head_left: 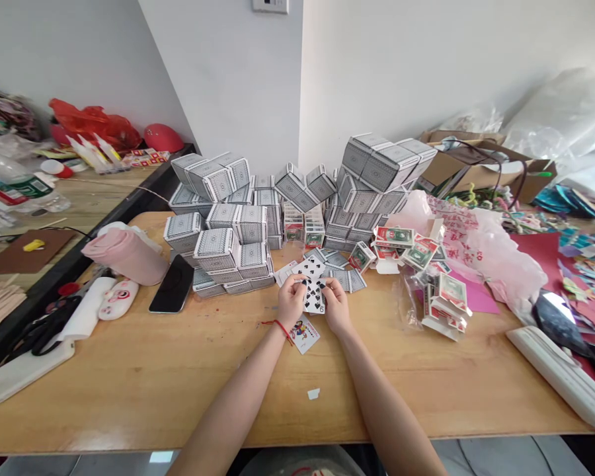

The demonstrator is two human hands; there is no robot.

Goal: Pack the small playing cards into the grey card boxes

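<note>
Between my hands, over the middle of the table, are playing cards [314, 301] with black spades facing up. My left hand [291, 301], a red string at its wrist, pinches their left side. On the right side, my right hand [336, 303] grips the same cards with thumb and fingers. Beneath them a joker card [304, 334] lies face up on the wood. Just beyond my fingers, several grey-backed cards [350, 279] are spread on the table. Blocks built from grey-backed cards [217, 250] stand stacked to the left, with more card blocks [377, 162] at the back right.
Red and green card boxes [446, 301] and a crumpled pink plastic bag [496, 258] lie right. A black phone [172, 284] and a rolled pink cloth [126, 254] are left. A white paper scrap [313, 394] lies on the wooden table [178, 383] near me.
</note>
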